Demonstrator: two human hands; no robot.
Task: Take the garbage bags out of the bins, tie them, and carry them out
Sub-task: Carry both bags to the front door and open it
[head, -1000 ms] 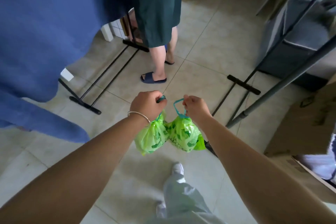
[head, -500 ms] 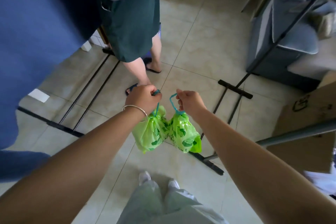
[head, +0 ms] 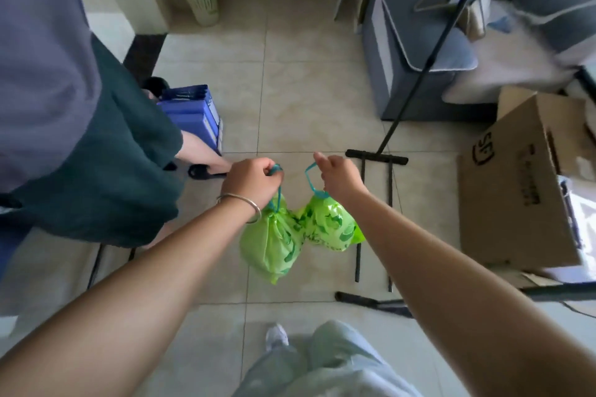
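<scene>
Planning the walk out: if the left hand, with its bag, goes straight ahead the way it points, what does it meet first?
Probably nothing soon. The left hand points up the bare tiled floor; the bystander's sandalled foot and the blue box sit just left of that line. Depth is unclear.

beige tiled floor [head: 306, 90] has a cardboard box [head: 516, 190], black rack feet [head: 376, 157], a blue crate [head: 193, 113] and a small bin [head: 201, 0] on it

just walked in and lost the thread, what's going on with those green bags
A person is carrying two tied green garbage bags by their blue drawstrings, one in each hand. The left hand grips the left bag; the right hand holds the loop of the right bag. Both hang above the tiled floor, touching each other. Another person stands close on the left.
</scene>
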